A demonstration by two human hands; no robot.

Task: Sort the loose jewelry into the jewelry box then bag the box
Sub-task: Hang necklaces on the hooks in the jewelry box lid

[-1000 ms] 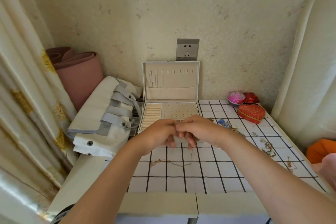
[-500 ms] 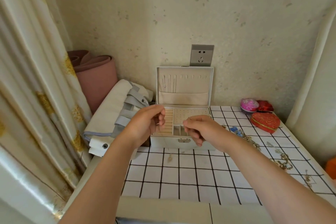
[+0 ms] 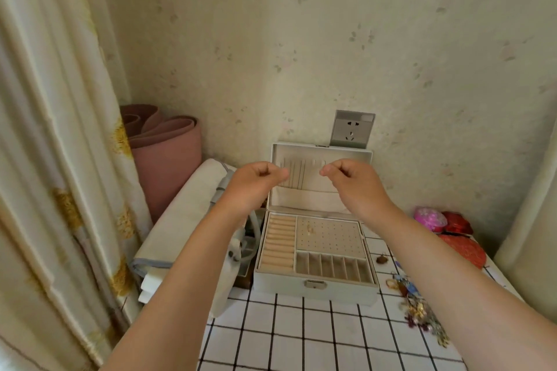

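Left hand (image 3: 256, 181) and right hand (image 3: 351, 179), each pinched closed, now raised further apart before jewelry box (image 3: 316, 285) lid; loose jewelry (image 3: 417, 307) below right hand

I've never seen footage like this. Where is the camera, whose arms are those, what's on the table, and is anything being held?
No machine here: a person wears one wide-angle camera on the head, looking forward and down, so both arms are their own. The left hand and right hand are up in front of the open lid of a white jewelry box, thumb and fingers pinched together. Whatever they may hold is too fine to see. The box stands on a grid-patterned table. Right of it lies tangled loose jewelry, with a red heart-shaped box and a pink box farther back.
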